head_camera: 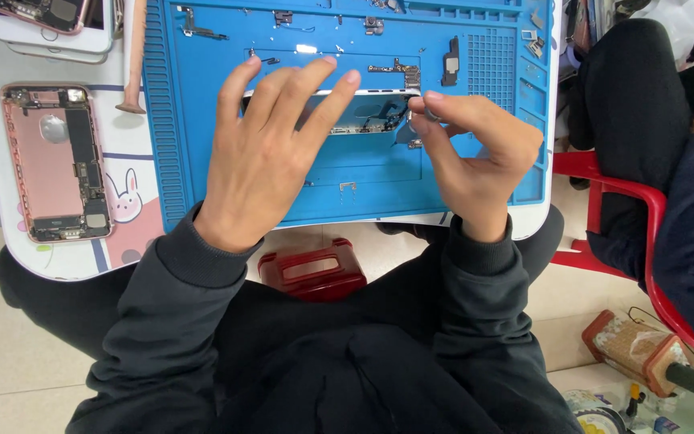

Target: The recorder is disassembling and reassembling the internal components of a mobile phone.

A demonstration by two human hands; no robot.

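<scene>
1. The left hand (271, 153) lies flat, fingers spread and released, on top of an opened phone housing (363, 112). It presses the housing down and grasps nothing.
2. The phone housing rests on the blue work mat (475, 173), near the mat's middle. Its long side runs left to right. The left half is hidden under the left hand; the right half shows internal parts and a pale rim.
3. The right hand (479, 153) is at the right end of the housing. Its thumb and forefinger are pinched together at the housing's corner, the other fingers curled. What the pinch holds is too small to tell.
4. The blue work mat covers most of the counter (58, 261), a small white surface with a printed rabbit figure at its left.
5. Small metal brackets and loose parts (451, 60) lie scattered along the far part of the mat, well apart from both hands.
6. A second phone body (56, 165), pink, back cover off and internals exposed, lies on the counter left of the mat.
7. A stack of further phones (50, 24) sits at the counter's far left corner.
8. A red stool (312, 273) shows below the counter edge, between the person's dark sleeves.
9. Another person in dark clothing sits on a red chair (604, 189) at the right.
</scene>
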